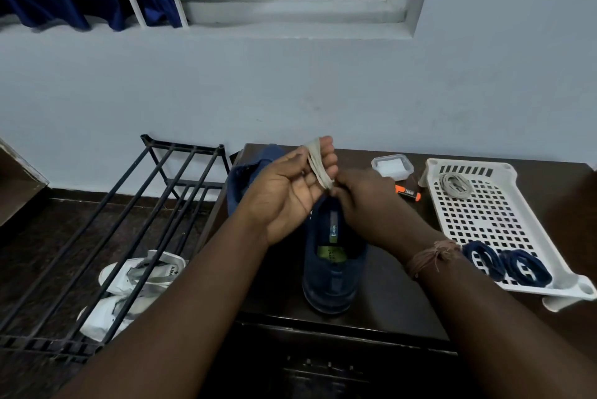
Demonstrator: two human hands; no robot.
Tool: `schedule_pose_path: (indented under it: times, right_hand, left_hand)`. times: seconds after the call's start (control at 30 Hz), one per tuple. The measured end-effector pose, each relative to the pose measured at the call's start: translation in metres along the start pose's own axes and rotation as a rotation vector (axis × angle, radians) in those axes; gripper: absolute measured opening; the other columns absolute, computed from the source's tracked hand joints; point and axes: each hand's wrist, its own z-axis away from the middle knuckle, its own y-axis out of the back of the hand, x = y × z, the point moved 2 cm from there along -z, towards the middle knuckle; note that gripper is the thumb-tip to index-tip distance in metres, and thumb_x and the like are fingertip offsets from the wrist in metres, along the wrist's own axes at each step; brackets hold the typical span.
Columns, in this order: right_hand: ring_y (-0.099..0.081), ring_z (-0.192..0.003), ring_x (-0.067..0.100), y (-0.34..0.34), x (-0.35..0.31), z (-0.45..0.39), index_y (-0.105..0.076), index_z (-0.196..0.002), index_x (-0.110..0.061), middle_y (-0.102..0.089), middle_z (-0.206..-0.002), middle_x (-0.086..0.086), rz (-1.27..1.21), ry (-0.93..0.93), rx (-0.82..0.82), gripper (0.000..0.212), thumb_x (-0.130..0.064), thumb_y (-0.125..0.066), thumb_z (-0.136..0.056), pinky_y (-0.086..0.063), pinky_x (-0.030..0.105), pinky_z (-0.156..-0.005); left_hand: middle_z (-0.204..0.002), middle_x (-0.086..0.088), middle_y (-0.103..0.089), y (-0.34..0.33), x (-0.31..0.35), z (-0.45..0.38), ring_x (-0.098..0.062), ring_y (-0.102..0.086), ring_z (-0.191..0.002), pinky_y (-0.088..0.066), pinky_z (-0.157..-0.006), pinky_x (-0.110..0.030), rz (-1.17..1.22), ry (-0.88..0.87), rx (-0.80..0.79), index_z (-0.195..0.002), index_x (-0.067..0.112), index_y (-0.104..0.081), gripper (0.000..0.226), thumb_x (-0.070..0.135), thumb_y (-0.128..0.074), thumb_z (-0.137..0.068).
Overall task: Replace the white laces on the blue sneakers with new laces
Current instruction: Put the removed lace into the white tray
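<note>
While the dark wooden table (381, 308) occupies the middle of the view, a white perforated plastic tray (504, 221) lies at its 3 o'clock side, holding a coiled pale grey-white lace (454, 185) at the tray's 12 o'clock end and two coiled navy-blue laces (507, 264) at its 6 o'clock end. At 1 o'clock from the centre sit a small clear lidded plastic box (392, 166) and, just beside it, an orange-and-black marker-like object (407, 192). A black metal bar shoe rack (106, 227) stands at 9 o'clock, with a pair of white sneakers (129, 292) lying beneath its bars. One navy-blue fabric sneaker (332, 266) rests on the table at centre, opening upward, unlaced; a second blue sneaker (248, 176) lies at 11 o'clock, largely hidden behind the left hand (287, 192). The left hand is raised palm-up above the sneakers, fingers extended, with a worn white flat lace (318, 166) wrapped in loops around them. The right hand (365, 201), at 3 o'clock of the left and touching it, pinches the lace's lower end with curled fingers; a brown thread band (433, 258) circles its wrist.
</note>
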Motion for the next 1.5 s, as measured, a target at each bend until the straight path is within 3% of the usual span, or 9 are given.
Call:
schedule_pose_path:
  times: [0.1, 0.23, 0.37, 0.43, 0.53, 0.6, 1.0, 1.3, 1.5]
  right_hand:
    - [-0.044, -0.091, 0.018, -0.01, -0.011, 0.003, -0.054, -0.089, -0.027, -0.043, -0.079, -0.012, 0.017, 0.056, -0.098, 0.012, -0.023, -0.047, -0.098, -0.031, 0.039, -0.08]
    - [-0.044, -0.095, 0.019, 0.002, -0.013, 0.003, -0.054, -0.093, -0.03, -0.054, -0.091, -0.01, 0.052, 0.065, -0.034, 0.011, -0.026, -0.045, -0.097, -0.032, 0.043, -0.088]
    - [-0.049, -0.095, 0.025, 0.022, -0.001, -0.001, -0.061, -0.092, -0.029, -0.061, -0.094, -0.006, 0.171, 0.059, 0.165, 0.012, -0.027, -0.049, -0.093, -0.032, 0.042, -0.082]
    - [-0.05, -0.09, 0.024, 0.03, 0.006, -0.001, -0.063, -0.087, -0.03, -0.061, -0.088, -0.007, 0.215, 0.046, 0.284, 0.016, -0.032, -0.048, -0.089, -0.028, 0.039, -0.078]
    - [-0.052, -0.087, 0.022, 0.032, 0.017, -0.002, -0.068, -0.086, -0.033, -0.062, -0.084, -0.009, 0.162, -0.014, 0.333, 0.015, -0.031, -0.054, -0.092, -0.021, 0.033, -0.074]
    - [-0.058, -0.083, 0.02, 0.028, 0.022, -0.002, -0.068, -0.085, -0.031, -0.064, -0.079, -0.01, 0.078, -0.033, 0.291, 0.016, -0.03, -0.053, -0.092, -0.035, 0.034, -0.077]
    - [-0.06, -0.063, 0.032, -0.007, -0.008, -0.004, -0.061, -0.071, -0.01, -0.063, -0.068, 0.012, -0.531, -0.157, -0.015, 0.021, -0.009, -0.05, -0.088, -0.054, 0.048, -0.063]
    - [-0.063, -0.062, 0.019, -0.012, -0.014, 0.002, -0.067, -0.067, -0.013, -0.064, -0.063, 0.001, -0.371, -0.194, 0.228, 0.022, -0.009, -0.055, -0.085, -0.054, 0.042, -0.06]
    - [-0.068, -0.071, 0.009, -0.014, -0.017, 0.005, -0.062, -0.11, -0.021, -0.07, -0.075, -0.005, -0.493, -0.182, 0.272, 0.024, -0.008, -0.06, -0.089, -0.058, 0.037, -0.067]
  left_hand:
    - [-0.12, -0.017, -0.068, 0.01, 0.003, -0.009, -0.023, -0.068, -0.11, -0.054, -0.099, -0.034, -0.02, -0.129, 0.192, -0.135, -0.009, -0.053, 0.035, 0.007, -0.038, -0.108]
    - [-0.122, -0.013, -0.067, 0.018, -0.004, -0.012, -0.021, -0.066, -0.109, -0.052, -0.102, -0.035, -0.608, -0.122, 0.385, -0.134, -0.003, -0.056, 0.034, 0.011, -0.036, -0.11]
    - [-0.086, -0.006, -0.069, 0.004, -0.015, -0.002, -0.01, -0.064, -0.068, -0.053, -0.06, -0.018, -0.903, 0.05, 0.246, -0.112, 0.0, -0.068, 0.035, 0.016, -0.036, -0.11]
    - [-0.082, -0.007, -0.066, -0.003, -0.02, 0.002, -0.011, -0.06, -0.067, -0.051, -0.063, -0.018, -0.916, 0.113, 0.116, -0.109, -0.003, -0.068, 0.037, 0.015, -0.036, -0.11]
    - [-0.082, -0.006, -0.065, -0.007, -0.022, 0.008, -0.011, -0.059, -0.07, -0.052, -0.07, -0.023, -0.824, 0.146, -0.057, -0.107, -0.001, -0.07, 0.037, 0.016, -0.037, -0.11]
    - [-0.082, -0.004, -0.064, -0.006, -0.019, 0.007, -0.012, -0.058, -0.072, -0.052, -0.073, -0.026, -0.65, 0.134, -0.1, -0.109, -0.001, -0.069, 0.037, 0.019, -0.037, -0.11]
    - [-0.089, -0.001, -0.061, 0.004, -0.003, 0.0, -0.01, -0.061, -0.076, -0.053, -0.081, -0.026, 0.123, 0.052, 0.082, -0.117, 0.005, -0.066, 0.03, 0.024, -0.046, -0.107]
    - [-0.108, -0.009, -0.075, 0.005, -0.009, -0.002, -0.015, -0.071, -0.1, -0.054, -0.095, -0.032, 0.168, -0.034, 0.239, -0.119, -0.002, -0.064, 0.026, 0.01, -0.044, -0.107]
    - [-0.105, -0.011, -0.076, 0.006, -0.012, -0.003, -0.016, -0.072, -0.1, -0.055, -0.09, -0.032, 0.217, -0.041, 0.263, -0.113, -0.002, -0.065, 0.024, 0.008, -0.044, -0.107]
